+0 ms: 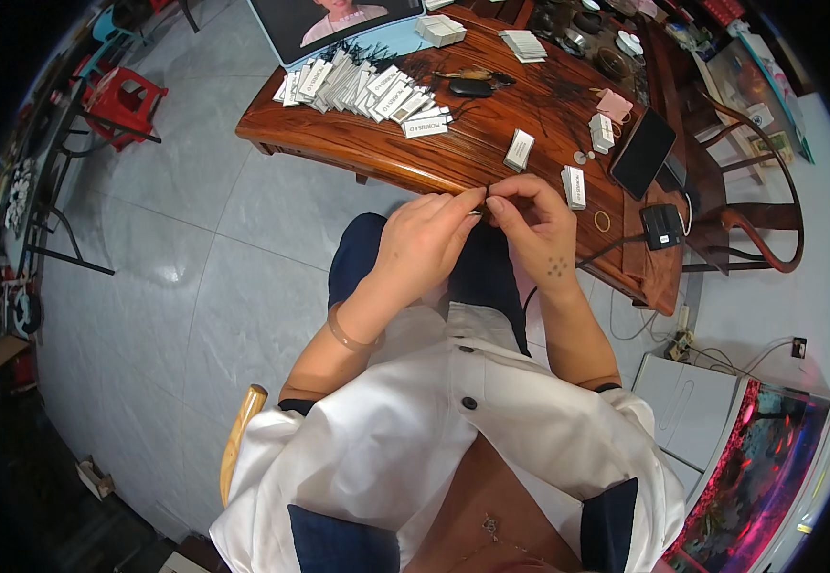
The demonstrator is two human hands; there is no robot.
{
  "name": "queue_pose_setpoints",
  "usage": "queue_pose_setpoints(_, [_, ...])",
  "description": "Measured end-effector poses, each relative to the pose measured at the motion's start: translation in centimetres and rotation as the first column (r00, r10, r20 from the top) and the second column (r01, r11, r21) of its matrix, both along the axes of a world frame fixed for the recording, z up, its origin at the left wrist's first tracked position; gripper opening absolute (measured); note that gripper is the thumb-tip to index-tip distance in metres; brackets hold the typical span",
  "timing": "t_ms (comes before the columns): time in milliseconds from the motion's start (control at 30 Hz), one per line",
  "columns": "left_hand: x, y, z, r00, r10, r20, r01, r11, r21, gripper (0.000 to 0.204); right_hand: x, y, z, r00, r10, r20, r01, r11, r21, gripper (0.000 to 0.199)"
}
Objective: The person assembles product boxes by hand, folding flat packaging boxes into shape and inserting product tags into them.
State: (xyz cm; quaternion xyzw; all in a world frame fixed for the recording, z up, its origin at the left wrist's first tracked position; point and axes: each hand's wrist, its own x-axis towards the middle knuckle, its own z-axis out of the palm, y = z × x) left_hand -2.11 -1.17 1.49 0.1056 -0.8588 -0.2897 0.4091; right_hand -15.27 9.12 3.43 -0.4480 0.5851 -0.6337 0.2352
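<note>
Close to the table's front edge, my left hand (pixel 417 241) and my right hand (pixel 541 227) meet fingertip to fingertip. Both are closed in a pinch on a thin dark string (pixel 488 191), of which only a short bit shows between them. A small pale edge peeks out under the left fingers; I cannot make out what it belongs to. Just beyond the hands lies a small stack of white tags (pixel 519 150), with another white tag stack (pixel 574 187) to the right. A big heap of printed white tags (pixel 362 88) with black strings spreads over the table's left part.
The glossy wooden table (pixel 491 105) also bears a screen (pixel 334 24), a black key fob (pixel 470 88), a phone (pixel 642 148), a rubber band (pixel 602 222) and a black device (pixel 662 226) with a cable. A wooden chair (pixel 768 229) stands right, a red stool (pixel 124 107) far left.
</note>
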Motion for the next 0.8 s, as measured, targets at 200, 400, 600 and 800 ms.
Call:
queue_pose_setpoints(200, [0.2,-0.3,0.5,0.999,0.019,0.037,-0.018,0.999,-0.027,0.026,0.5,0.3,0.4,0.999,0.027,-0.026,-0.026,1.000,0.013,0.019])
queue_pose_setpoints(400, [0.4,-0.2,-0.1,0.999,-0.034,0.013,0.034,0.998,0.048,0.025,0.6,0.0,1.1,0.945,-0.022,-0.327,-0.003,0.997,-0.074,0.023])
queue_pose_setpoints(600, [0.5,0.0,-0.4,0.996,-0.078,-0.033,0.082,0.984,0.161,0.019,0.2,-0.2,0.9,0.875,-0.035,-0.483,-0.021,0.994,-0.110,0.021])
queue_pose_setpoints(800, [0.8,0.2,0.0,0.979,-0.194,-0.057,0.191,0.799,0.570,0.017,0.5,-0.1,0.8,0.918,-0.061,-0.391,0.035,0.997,-0.075,0.018])
